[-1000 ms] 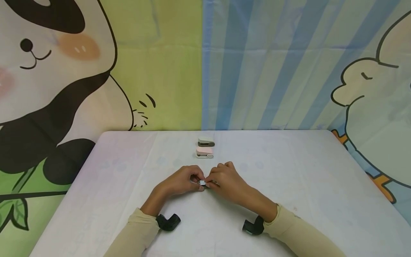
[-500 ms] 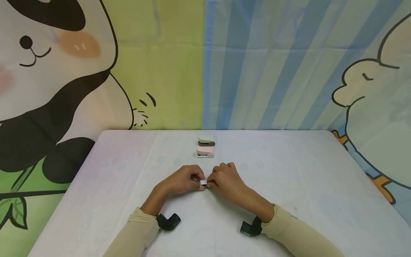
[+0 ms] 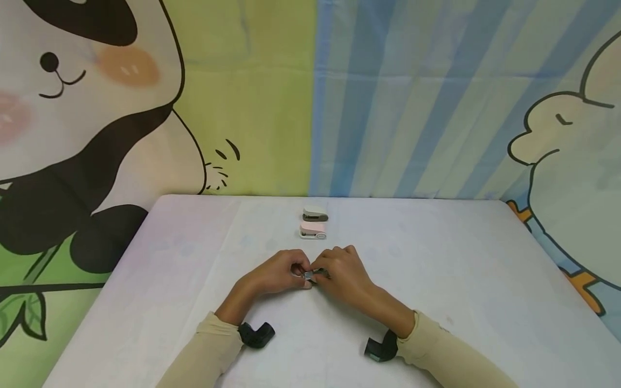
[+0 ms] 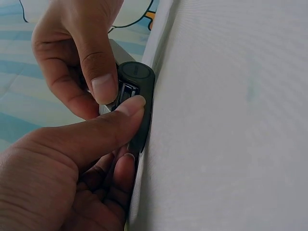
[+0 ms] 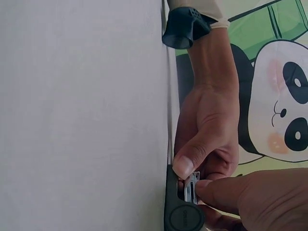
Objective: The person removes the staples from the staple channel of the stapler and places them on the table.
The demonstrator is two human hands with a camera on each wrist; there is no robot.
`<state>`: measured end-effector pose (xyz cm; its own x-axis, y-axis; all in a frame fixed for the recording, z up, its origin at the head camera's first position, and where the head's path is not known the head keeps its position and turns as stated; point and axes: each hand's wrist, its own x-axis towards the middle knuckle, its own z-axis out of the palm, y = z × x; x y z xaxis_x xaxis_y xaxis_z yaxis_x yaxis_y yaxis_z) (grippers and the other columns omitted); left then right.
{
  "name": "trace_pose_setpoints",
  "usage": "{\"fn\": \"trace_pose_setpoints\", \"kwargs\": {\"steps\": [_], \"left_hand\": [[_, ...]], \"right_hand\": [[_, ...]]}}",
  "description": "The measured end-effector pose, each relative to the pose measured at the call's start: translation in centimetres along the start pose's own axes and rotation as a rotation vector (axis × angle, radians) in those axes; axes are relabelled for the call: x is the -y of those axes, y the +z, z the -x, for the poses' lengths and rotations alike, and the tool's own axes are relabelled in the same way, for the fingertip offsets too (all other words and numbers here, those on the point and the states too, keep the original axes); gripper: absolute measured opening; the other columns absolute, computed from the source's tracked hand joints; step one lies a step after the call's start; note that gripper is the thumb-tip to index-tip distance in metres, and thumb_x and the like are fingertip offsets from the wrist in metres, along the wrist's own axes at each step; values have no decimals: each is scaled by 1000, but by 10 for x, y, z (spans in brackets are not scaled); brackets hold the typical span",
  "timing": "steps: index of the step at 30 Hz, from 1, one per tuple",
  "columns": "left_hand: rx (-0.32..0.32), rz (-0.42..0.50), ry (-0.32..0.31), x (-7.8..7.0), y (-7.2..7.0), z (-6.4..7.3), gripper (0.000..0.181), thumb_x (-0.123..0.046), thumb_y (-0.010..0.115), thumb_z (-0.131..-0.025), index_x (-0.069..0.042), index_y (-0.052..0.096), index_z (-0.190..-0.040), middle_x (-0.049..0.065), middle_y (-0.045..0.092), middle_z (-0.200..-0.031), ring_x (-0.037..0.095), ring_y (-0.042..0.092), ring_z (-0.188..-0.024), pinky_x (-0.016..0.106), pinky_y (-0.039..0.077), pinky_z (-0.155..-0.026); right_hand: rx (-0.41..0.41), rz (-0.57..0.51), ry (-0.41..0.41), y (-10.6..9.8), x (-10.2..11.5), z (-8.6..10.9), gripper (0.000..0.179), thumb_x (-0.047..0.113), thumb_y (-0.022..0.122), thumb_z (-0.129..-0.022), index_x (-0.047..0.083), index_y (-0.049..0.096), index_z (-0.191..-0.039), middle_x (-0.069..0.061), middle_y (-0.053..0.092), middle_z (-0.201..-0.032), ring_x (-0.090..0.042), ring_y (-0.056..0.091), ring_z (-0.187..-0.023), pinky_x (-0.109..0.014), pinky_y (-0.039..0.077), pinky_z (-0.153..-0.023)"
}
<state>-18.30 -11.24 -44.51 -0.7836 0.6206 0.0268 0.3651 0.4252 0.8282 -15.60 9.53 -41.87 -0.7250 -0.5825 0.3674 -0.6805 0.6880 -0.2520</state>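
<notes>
Both hands meet over a small dark stapler [image 4: 145, 113], held low at the table. Its lid is raised, and a shiny metal staple channel [image 5: 191, 187] shows between the thumbs. My left hand [image 3: 277, 272] grips the stapler's dark base, its thumb lying across the edge beside the channel in the left wrist view. From the other side my right hand [image 3: 343, 274] pinches the stapler near its round hinge end, with the thumb close against the metal channel. Its other fingers are curled behind and partly hidden. In the head view the fingers cover most of the stapler.
Beyond the hands, a pink stapler [image 3: 312, 230] and a pale grey-green stapler [image 3: 315, 214] stand one behind the other on the white-covered table [image 3: 417, 242]. A cartoon-printed curtain [image 3: 262, 97] hangs at the table's far edge. Black wrist cameras [image 3: 257, 335] sit at both cuffs.
Both hands stay at the stapler with small finger movements. The metal part between them has turned slightly, and dark stapler shows again beside the right fingers. The head view has shifted a little.
</notes>
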Motion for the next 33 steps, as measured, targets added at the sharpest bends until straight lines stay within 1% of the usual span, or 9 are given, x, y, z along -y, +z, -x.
{"fn": "trace_pose_setpoints", "kwargs": {"steps": [2, 5, 10, 16, 22, 24, 27, 31, 33], "left_hand": [[-3, -8, 3, 0, 0, 0, 20, -10, 81, -79, -15, 66, -92, -7, 61, -88, 11, 57, -83, 30, 48, -76], [-6, -13, 7, -1, -1, -1, 19, -10, 82, -79, -15, 67, -91, -7, 61, -88, 11, 57, -83, 29, 48, -75], [-6, -20, 10, -1, -2, -2, 19, -10, 82, -78, -16, 68, -90, -8, 60, -88, 11, 57, -82, 29, 48, -75], [-11, -21, 5, 1, -1, -2, 21, -9, 82, -78, -16, 68, -91, -8, 60, -87, 10, 57, -82, 28, 48, -75], [-8, -16, 2, 0, -2, -1, 21, -10, 82, -77, -15, 67, -91, -7, 60, -87, 11, 57, -82, 29, 48, -75], [-5, -11, -5, -1, -3, -1, 22, -10, 82, -77, -15, 66, -91, -7, 61, -88, 11, 57, -82, 30, 48, -75], [4, -5, -2, -2, -2, -2, 20, -10, 82, -78, -13, 67, -92, -5, 61, -90, 12, 57, -83, 30, 48, -76], [11, -5, -3, -2, -2, -3, 19, -9, 81, -78, -12, 69, -93, -5, 62, -90, 12, 57, -83, 29, 48, -76], [13, -9, -4, -2, -2, -3, 19, -9, 82, -78, -12, 70, -93, -5, 62, -90, 12, 57, -83, 29, 48, -76]], "right_hand": [[-2, 14, -38, 1, -1, 0, 16, 23, 81, -80, 20, 78, -96, 8, 69, -92, -12, 52, -77, -33, 34, -73], [-6, 18, -66, 0, -1, 0, 15, 21, 80, -81, 19, 78, -96, 8, 69, -91, -12, 49, -78, -32, 34, -71], [-8, -14, -66, -3, -1, -1, 15, 18, 80, -81, 18, 78, -96, 8, 70, -91, -12, 50, -78, -31, 34, -71], [2, -101, -55, -4, -3, -2, 13, 17, 79, -83, 19, 79, -96, 11, 71, -89, -8, 48, -74, -28, 32, -69], [-1, -249, -46, -9, -9, -4, 13, 10, 76, -83, 15, 78, -95, 12, 70, -84, -7, 45, -68, -29, 33, -66], [17, -299, -26, -14, -12, -5, 13, 8, 75, -84, 14, 78, -95, 11, 69, -84, -8, 45, -68, -29, 34, -67], [37, -355, 39, -20, -17, -7, 13, 7, 73, -85, 12, 77, -97, 8, 69, -85, -8, 45, -68, -29, 37, -65], [36, -409, 134, -25, -27, -9, 15, 7, 72, -87, 11, 76, -101, 4, 68, -89, -9, 47, -69, -27, 41, -58], [31, -442, 168, -25, -33, -9, 15, 7, 71, -88, 11, 76, -102, 4, 66, -88, -11, 47, -68, -27, 41, -56]]}}
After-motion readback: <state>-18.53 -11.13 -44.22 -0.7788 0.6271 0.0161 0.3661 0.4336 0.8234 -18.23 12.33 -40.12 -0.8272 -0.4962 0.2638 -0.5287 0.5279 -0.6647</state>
